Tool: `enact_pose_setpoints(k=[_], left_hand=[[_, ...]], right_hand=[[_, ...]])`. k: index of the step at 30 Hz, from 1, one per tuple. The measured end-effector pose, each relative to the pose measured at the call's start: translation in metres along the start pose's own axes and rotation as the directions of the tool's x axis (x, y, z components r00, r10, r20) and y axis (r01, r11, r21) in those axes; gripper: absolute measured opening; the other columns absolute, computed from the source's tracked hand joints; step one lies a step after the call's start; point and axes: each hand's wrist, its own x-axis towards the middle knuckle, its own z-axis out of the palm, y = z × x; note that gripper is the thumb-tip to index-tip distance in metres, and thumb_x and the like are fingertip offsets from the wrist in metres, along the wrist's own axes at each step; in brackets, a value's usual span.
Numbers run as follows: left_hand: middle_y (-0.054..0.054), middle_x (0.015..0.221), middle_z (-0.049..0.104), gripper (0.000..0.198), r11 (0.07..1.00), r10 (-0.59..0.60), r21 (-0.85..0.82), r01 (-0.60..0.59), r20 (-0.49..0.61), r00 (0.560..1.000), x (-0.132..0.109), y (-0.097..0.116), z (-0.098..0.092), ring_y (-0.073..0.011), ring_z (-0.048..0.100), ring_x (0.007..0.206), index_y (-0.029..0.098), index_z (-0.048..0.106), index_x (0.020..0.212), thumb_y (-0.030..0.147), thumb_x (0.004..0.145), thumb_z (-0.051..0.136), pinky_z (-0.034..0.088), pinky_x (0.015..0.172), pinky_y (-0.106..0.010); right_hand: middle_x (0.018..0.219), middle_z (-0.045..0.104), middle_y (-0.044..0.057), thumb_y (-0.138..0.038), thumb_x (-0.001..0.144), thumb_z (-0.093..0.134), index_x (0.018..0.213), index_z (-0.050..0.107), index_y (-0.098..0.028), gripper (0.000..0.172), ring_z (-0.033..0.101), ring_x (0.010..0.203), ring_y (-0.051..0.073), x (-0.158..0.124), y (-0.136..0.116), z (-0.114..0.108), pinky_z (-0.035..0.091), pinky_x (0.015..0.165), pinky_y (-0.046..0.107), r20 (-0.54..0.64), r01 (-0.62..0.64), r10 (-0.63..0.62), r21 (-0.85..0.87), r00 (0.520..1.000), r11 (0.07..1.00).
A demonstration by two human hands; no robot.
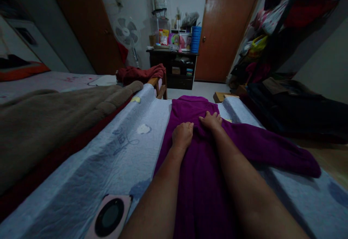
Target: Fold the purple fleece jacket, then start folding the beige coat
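A long purple coat (pixel 201 181) lies spread over the bed, collar end away from me and one sleeve stretched out to the right. My left hand (pixel 183 135) is closed on the coat's upper part, left of its middle; the cloth inside the fingers is hidden. Just to the right and a little farther away, my right hand (pixel 211 120) rests on the coat with its fingers spread. My forearms cover part of the lower coat.
A light blue sheet (pixel 122 141) covers the bed. At lower left lies a pink phone-like object with a round black part (pixel 110 217). A brown blanket (pixel 62 112) runs along the left, and dark folded clothes (pixel 299 105) are piled at right. A fan (pixel 126 30) stands behind.
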Motion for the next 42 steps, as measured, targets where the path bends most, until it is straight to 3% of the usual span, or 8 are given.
enact_pose_setpoints(k=[2, 5, 7, 12, 20, 30, 36, 42], left_hand=[[-0.006, 0.100, 0.073, 0.031, 1.000, 0.001, -0.014, -0.001, 0.000, 1.000, 0.000, -0.001, 0.001, -0.0195, 0.066, 0.094, 0.026, 0.071, 0.098, 0.035, 0.098, 0.041, 0.045, 0.081, -0.027], [-0.004, 0.100, 0.073, 0.024, 0.998, 0.011, -0.056, -0.011, -0.002, 1.000, 0.001, -0.004, 0.004, -0.0188, 0.066, 0.094, 0.027, 0.071, 0.098, 0.032, 0.095, 0.047, 0.045, 0.081, -0.027], [-0.004, 0.099, 0.073, 0.022, 0.997, 0.018, -0.071, -0.019, -0.016, 1.000, 0.002, -0.005, 0.006, -0.0188, 0.065, 0.093, 0.026, 0.072, 0.096, 0.031, 0.093, 0.050, 0.045, 0.083, -0.028], [-0.006, 0.104, 0.068, 0.016, 0.999, -0.005, -0.043, 0.001, -0.094, 0.996, 0.005, -0.007, 0.009, -0.0214, 0.059, 0.102, 0.023, 0.071, 0.090, 0.035, 0.088, 0.060, 0.043, 0.094, -0.033], [-0.005, 0.111, 0.065, 0.014, 0.996, -0.018, -0.087, 0.013, -0.066, 0.998, 0.003, -0.007, 0.010, -0.0216, 0.054, 0.110, 0.024, 0.066, 0.097, 0.034, 0.089, 0.059, 0.041, 0.099, -0.035], [-0.001, 0.124, 0.063, 0.047, 0.927, 0.324, -0.186, -0.327, -0.045, 0.945, 0.002, -0.006, 0.019, -0.0203, 0.054, 0.114, 0.025, 0.060, 0.120, 0.008, 0.076, 0.056, 0.040, 0.102, -0.034], [-0.001, 0.120, 0.064, 0.044, 0.946, 0.310, -0.088, -0.313, -0.040, 0.950, 0.000, -0.004, 0.022, -0.0220, 0.054, 0.111, 0.027, 0.059, 0.119, 0.009, 0.078, 0.056, 0.042, 0.095, -0.036], [-0.003, 0.114, 0.065, 0.034, 0.948, 0.295, -0.096, -0.302, -0.077, 0.952, 0.001, -0.004, 0.023, -0.0212, 0.055, 0.106, 0.025, 0.062, 0.112, 0.011, 0.081, 0.057, 0.042, 0.094, -0.035]], right_hand=[[0.157, 0.026, 0.017, -0.042, 0.088, 0.050, 0.143, 0.043, -0.015, 0.062, 0.022, 0.143, 0.035, 0.004, -0.003, -0.002, 0.019, 0.114, 0.048, -0.045, 0.172, -0.173, -0.038, 0.984, 0.984], [0.153, 0.038, 0.008, -0.023, 0.089, 0.047, 0.139, 0.048, -0.021, 0.050, 0.032, 0.140, 0.024, 0.007, -0.008, 0.002, 0.023, 0.114, 0.041, -0.008, 0.504, -0.505, -0.039, 0.863, 0.863], [0.146, 0.048, 0.004, -0.021, 0.091, 0.043, 0.133, 0.054, -0.026, 0.044, 0.037, 0.137, 0.021, 0.007, -0.010, 0.008, 0.023, 0.114, 0.041, 0.066, 0.590, -0.589, -0.007, 0.806, 0.807], [0.152, 0.041, 0.001, -0.036, 0.094, 0.042, 0.137, 0.050, -0.029, 0.044, 0.025, 0.144, 0.025, 0.007, -0.008, 0.017, 0.015, 0.115, 0.051, 0.104, 0.538, -0.534, -0.011, 0.839, 0.843], [0.159, 0.025, 0.004, -0.054, 0.093, 0.040, 0.144, 0.043, -0.028, 0.057, 0.013, 0.147, 0.029, 0.008, -0.005, 0.013, 0.010, 0.115, 0.055, 0.122, 0.386, -0.376, -0.072, 0.919, 0.920], [0.159, 0.022, 0.016, -0.058, 0.090, 0.045, 0.146, 0.041, -0.021, 0.067, 0.013, 0.146, 0.035, 0.009, 0.003, 0.015, 0.011, 0.114, 0.054, -0.010, 0.188, -0.188, 0.006, 0.982, 0.982], [0.140, 0.051, 0.017, -0.032, 0.090, 0.050, 0.130, 0.055, -0.012, 0.045, 0.042, 0.133, 0.029, 0.003, 0.015, 0.012, 0.029, 0.111, 0.045, -0.159, 0.354, -0.328, 0.177, 0.931, 0.918], [0.113, 0.068, 0.010, -0.026, 0.090, 0.048, 0.113, 0.064, -0.016, 0.030, 0.062, 0.104, 0.021, -0.045, 0.043, 0.011, 0.046, 0.094, 0.034, -0.292, 0.576, -0.497, 0.356, 0.817, 0.736]])
